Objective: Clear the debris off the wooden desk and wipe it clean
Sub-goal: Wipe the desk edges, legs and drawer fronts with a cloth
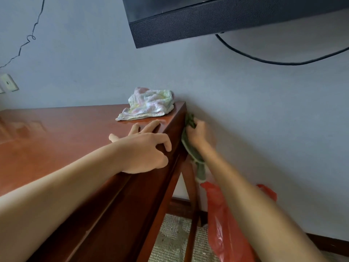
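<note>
1. Wiping is under way on the side edge of the wooden surface (56, 140): your right hand (198, 135) is curled round a green cloth (189, 121) and presses it against the end face of the desk, just beside the wall (264, 110).
2. Your left hand (145, 148) lies on the surface near the same corner, fingers spread over the top and edge, holding nothing and apparently steadying you.
3. The green cloth is soft and limp. Part of it is bunched in your fist and a long tail hangs down past your wrist. Keep the wad gathered in your palm so the pressure goes into the wood rather than into loose folds.
4. That hanging tail could snag on the desk leg (191, 186) or brush the red plastic bag (222, 220) below. Tuck it in if it drags.
5. A second cloth, a pale crumpled towel (149, 104), sits on the surface at the far corner, touching the wall. It looks light and floppy, so pinch it by a fold at the top and lift it clear, since sliding it would only smear dust.
6. The wood looks glossy and hard, probably slick under a damp cloth, so your left palm may slip if you lean on it.
7. I see no loose debris on the visible surface. The patch under the towel probably remains to be wiped.
</note>
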### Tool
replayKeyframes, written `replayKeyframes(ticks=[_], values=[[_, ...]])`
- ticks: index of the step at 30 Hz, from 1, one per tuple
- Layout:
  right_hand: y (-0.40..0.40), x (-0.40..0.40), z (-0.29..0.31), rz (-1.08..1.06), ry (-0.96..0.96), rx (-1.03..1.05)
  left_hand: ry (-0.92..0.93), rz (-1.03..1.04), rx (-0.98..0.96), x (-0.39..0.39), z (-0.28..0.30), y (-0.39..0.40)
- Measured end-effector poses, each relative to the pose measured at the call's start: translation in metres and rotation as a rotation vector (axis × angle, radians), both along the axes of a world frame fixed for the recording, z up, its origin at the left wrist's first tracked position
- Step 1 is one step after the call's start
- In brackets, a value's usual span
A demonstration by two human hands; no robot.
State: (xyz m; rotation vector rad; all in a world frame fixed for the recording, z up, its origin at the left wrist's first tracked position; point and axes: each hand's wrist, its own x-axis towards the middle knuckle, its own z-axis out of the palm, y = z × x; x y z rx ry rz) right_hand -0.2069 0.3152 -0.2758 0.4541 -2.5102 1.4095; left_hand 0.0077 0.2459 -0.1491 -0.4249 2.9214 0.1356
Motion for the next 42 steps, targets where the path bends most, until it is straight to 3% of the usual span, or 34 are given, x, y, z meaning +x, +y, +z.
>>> replayKeyframes(ticks=[3, 8, 10, 16, 21, 23, 27, 32, 35, 39, 42], values=[[-0.005, -0.029, 0.006, -0.038, 0.038, 0.020, 0.013, 0.001, -0.013, -0.003, 0.001, 0.000], [-0.003, 0.056, -0.021, -0.068, 0.311, -0.125, 0.011, -0.002, -0.018, -0.003, 0.001, 0.000], [-0.004, 0.056, -0.012, -0.038, 0.365, -0.167, 0.017, 0.003, -0.014, -0.003, 0.001, 0.001], [-0.018, -0.014, 0.031, -0.073, 0.114, -0.179, 0.027, 0.011, -0.008, -0.001, 0.003, 0.004], [0.000, 0.102, -0.030, 0.054, 0.325, -0.303, 0.065, 0.001, 0.001, 0.000, 0.001, 0.004], [0.008, 0.138, -0.050, 0.149, 0.318, -0.393, 0.077, -0.011, 0.028, 0.001, 0.002, 0.002], [0.001, 0.083, -0.045, 0.033, 0.363, -0.238, 0.082, -0.029, 0.041, 0.002, 0.001, 0.001], [-0.005, 0.003, -0.042, -0.008, 0.154, -0.153, 0.055, -0.001, -0.006, -0.001, 0.000, 0.000], [-0.005, 0.034, -0.050, -0.043, 0.180, -0.183, 0.059, 0.007, -0.009, -0.002, -0.002, 0.000], [0.008, 0.125, -0.082, 0.100, 0.293, -0.355, 0.054, 0.004, 0.011, -0.001, 0.000, 0.001], [0.002, 0.095, -0.077, 0.053, 0.232, -0.376, 0.055, 0.000, 0.029, 0.001, 0.001, 0.002]])
